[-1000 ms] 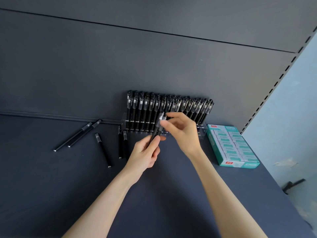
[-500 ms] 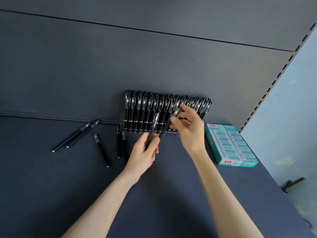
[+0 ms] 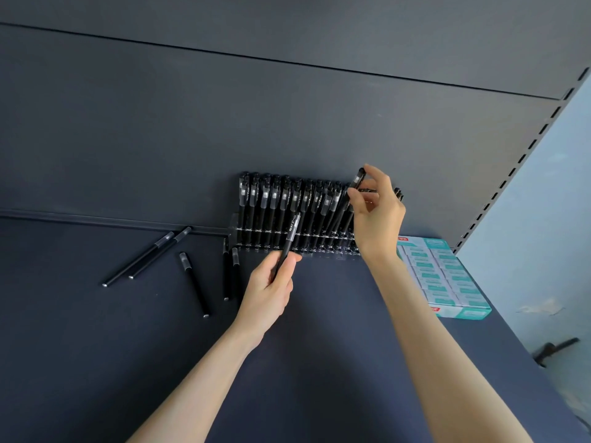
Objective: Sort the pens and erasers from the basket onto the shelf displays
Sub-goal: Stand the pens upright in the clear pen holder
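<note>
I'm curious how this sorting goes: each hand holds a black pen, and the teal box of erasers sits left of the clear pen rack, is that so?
No. The head view shows the teal cardboard box of erasers to the right of the clear plastic pen rack, not left. The left hand does hold a slim black pen, and the right hand a second black pen.

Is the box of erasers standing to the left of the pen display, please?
No, the teal box of erasers lies on the shelf to the right of the pen display.
</note>
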Tool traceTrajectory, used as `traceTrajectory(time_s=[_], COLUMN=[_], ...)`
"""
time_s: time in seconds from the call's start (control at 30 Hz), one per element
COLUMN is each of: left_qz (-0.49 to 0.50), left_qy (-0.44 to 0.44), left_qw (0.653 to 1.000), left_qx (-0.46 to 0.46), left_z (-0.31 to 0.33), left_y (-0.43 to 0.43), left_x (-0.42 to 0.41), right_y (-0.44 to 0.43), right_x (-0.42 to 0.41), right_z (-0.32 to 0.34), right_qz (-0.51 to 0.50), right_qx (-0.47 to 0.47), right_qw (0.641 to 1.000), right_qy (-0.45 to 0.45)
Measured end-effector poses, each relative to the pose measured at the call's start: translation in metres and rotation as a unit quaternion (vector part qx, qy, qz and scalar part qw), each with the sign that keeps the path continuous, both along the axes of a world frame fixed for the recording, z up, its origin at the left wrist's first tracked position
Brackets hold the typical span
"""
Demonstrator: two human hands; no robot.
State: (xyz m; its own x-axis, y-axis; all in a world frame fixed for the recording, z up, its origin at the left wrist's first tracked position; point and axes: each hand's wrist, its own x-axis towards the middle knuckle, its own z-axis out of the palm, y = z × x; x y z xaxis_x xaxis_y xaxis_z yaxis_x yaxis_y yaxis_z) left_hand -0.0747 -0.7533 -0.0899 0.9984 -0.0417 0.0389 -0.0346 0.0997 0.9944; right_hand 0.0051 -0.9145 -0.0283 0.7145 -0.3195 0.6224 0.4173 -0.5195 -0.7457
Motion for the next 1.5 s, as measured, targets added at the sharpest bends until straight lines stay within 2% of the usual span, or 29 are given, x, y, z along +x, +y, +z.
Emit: traceTrajectory(time_s=[0.33, 0.47, 0.63, 0.7, 0.77, 0.9, 0.97, 1.1, 1.2, 1.33, 1.4, 1.5], left_qz=[-0.009, -0.009, -0.021, -0.027, -0.033, -0.052, -0.055, -0.061, -0.023, 0.128, 0.19, 0.202], left_qy=[0.009, 0.016, 0.018, 0.015, 0.011, 0.005, 0.0, 0.0, -0.026, -0.077, -0.075, -0.041], left_qw=[1.0, 1.0, 1.0, 1.0, 0.999, 0.999, 0.998, 0.998, 0.997, 0.972, 0.948, 0.934], left_qx=[-0.002, -0.002, 0.003, 0.005, 0.01, 0.014, 0.017, 0.019, 0.065, 0.182, 0.244, 0.293], left_z=[-0.001, -0.002, -0.001, 0.0, 0.001, 0.002, 0.003, 0.001, -0.003, -0.004, -0.001, 0.003], left_y=[0.0, 0.0, 0.0, -0.001, -0.001, -0.003, -0.005, -0.005, -0.002, 0.02, 0.035, 0.051], left_x=[0.0, 0.002, 0.0, -0.001, -0.002, -0.004, -0.004, -0.004, -0.003, 0.012, 0.027, 0.047], right_y=[0.006, 0.005, 0.003, 0.005, 0.008, 0.018, 0.021, 0.022, 0.018, 0.0, -0.007, -0.012], right_x=[-0.001, -0.001, -0.003, -0.009, -0.022, -0.047, -0.052, -0.053, -0.052, -0.041, -0.034, -0.024], right_z=[-0.016, -0.027, -0.029, -0.029, -0.027, -0.024, -0.025, -0.028, -0.025, -0.011, -0.003, 0.006], right_qz=[0.006, 0.003, -0.008, -0.015, 0.007, 0.159, 0.197, 0.206, 0.182, 0.068, 0.017, -0.025], right_qx=[-0.053, -0.105, -0.117, -0.094, -0.032, 0.089, 0.098, 0.115, 0.129, 0.102, 0.055, 0.018], right_qw=[0.998, 0.994, 0.993, 0.995, 0.999, 0.973, 0.963, 0.96, 0.967, 0.99, 0.998, 0.999], right_qy=[0.043, 0.024, 0.018, 0.02, 0.033, 0.14, 0.157, 0.15, 0.121, 0.067, 0.039, 0.009])
